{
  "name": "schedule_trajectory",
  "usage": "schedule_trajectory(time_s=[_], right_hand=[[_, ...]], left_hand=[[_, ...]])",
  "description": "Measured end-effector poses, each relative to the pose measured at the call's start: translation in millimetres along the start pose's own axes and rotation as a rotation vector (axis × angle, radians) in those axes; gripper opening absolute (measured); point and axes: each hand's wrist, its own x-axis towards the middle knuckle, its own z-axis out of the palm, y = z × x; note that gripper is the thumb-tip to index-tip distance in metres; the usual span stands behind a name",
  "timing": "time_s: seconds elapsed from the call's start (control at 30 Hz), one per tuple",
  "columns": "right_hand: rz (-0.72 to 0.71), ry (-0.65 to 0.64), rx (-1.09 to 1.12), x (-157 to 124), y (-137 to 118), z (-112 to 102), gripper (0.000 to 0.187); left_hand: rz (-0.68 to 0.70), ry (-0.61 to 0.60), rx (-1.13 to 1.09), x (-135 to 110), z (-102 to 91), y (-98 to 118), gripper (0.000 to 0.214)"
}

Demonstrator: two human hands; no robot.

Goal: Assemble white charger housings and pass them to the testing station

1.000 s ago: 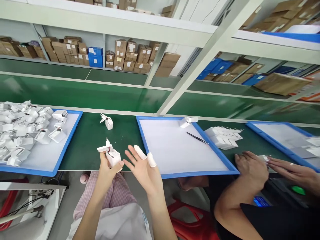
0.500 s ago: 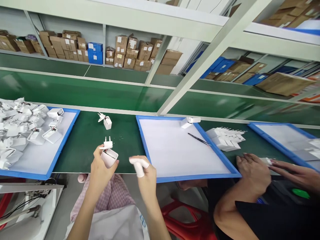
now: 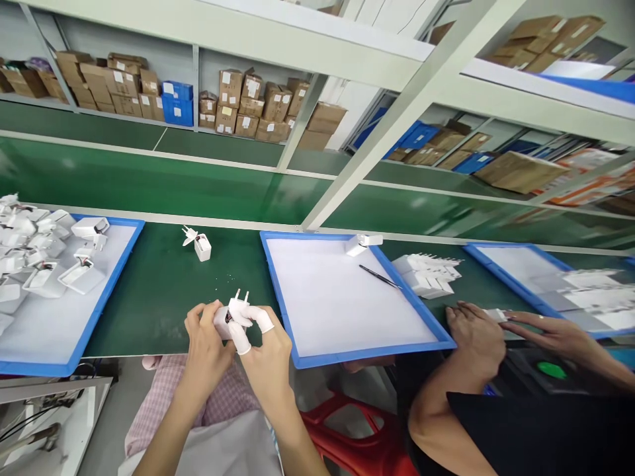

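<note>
My left hand (image 3: 209,340) grips the white box-shaped housing of a power adapter (image 3: 221,322) above the front edge of the green bench. My right hand (image 3: 270,354), with white finger cots on thumb and forefinger, pinches the adapter's two-pin plug cap (image 3: 239,307) beside the housing's open end. Its pins point up and away from me; a bit of dark wiring shows at the opening. Whether cap and housing touch is hidden by the fingers. Farther back on the bench lies another opened adapter (image 3: 202,246), its plug part hanging out at the left.
A blue-rimmed tray (image 3: 106,307) at left holds a heap of open adapters. The middle tray (image 3: 327,297) carries one adapter (image 3: 358,244) and black tweezers (image 3: 380,276). Stacked white adapters (image 3: 426,274) stand right of it. A co-worker's hands (image 3: 476,334) work at right.
My right hand has come left to the adapter and now pinches its plug cap. The housing in my left hand has turned and shifted slightly right. The camera view has swung a little right.
</note>
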Motion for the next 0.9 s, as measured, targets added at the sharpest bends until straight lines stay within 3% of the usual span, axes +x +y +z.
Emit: schedule_trajectory(time_s=[0.1, 0.27, 0.37, 0.57, 0.73, 0.9], right_hand=[[0.117, -0.06, 0.11, 3, 5, -1, 0.008], [0.208, -0.165, 0.468, -3, 24, 3, 0.013], [0.074, -0.125, 0.378, -10, 32, 10, 0.026], [-0.216, -0.054, 0.198, -15, 37, 17, 0.059], [-0.253, -0.103, 0.115, -13, 45, 18, 0.059], [-0.198, -0.229, 0.085, -14, 61, 37, 0.052]], left_hand=[[-0.045, -0.015, -0.033, 5, -0.9, 2, 0.061], [-0.235, -0.11, -0.34, 9, -2.4, 3, 0.058], [-0.289, -0.121, -0.371, 12, -3.2, 3, 0.059], [-0.232, -0.201, -0.317, 13, -5.1, 1, 0.062], [-0.202, -0.188, -0.286, 10, 0.2, -7, 0.063], [-0.249, -0.173, -0.208, 8, 14.6, -22, 0.05]])
